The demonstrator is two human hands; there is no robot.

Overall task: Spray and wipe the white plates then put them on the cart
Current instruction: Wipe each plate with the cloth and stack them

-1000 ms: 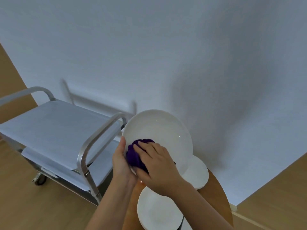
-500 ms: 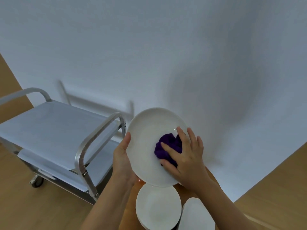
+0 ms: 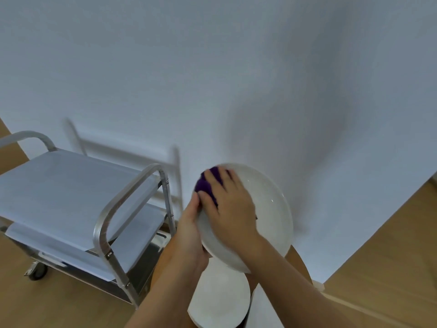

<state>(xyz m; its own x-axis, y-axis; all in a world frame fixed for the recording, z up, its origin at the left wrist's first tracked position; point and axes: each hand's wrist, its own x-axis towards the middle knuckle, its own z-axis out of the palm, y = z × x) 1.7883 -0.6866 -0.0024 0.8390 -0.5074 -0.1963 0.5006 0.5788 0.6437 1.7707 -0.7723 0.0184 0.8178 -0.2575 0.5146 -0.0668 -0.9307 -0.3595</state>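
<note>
The left hand [image 3: 189,233] grips the near-left rim of a tilted white plate [image 3: 267,214], held in the air above the wooden surface [image 3: 299,259]. The right hand [image 3: 230,204] presses a purple cloth [image 3: 207,185] against the plate's upper-left face, fingers spread over it. Two more plates [image 3: 220,301] lie below; the cart [image 3: 71,197] stands to the left.

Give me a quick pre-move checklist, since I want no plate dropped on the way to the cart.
1. Left hand grips the held plate at its edge: ok.
2. Right hand off the plate: not ok, it presses the purple cloth on it.
3. Plate wiped all over: cannot tell.
4. Cart top shelf has room: ok.
5. Plates on the table are stable: cannot tell.
</note>
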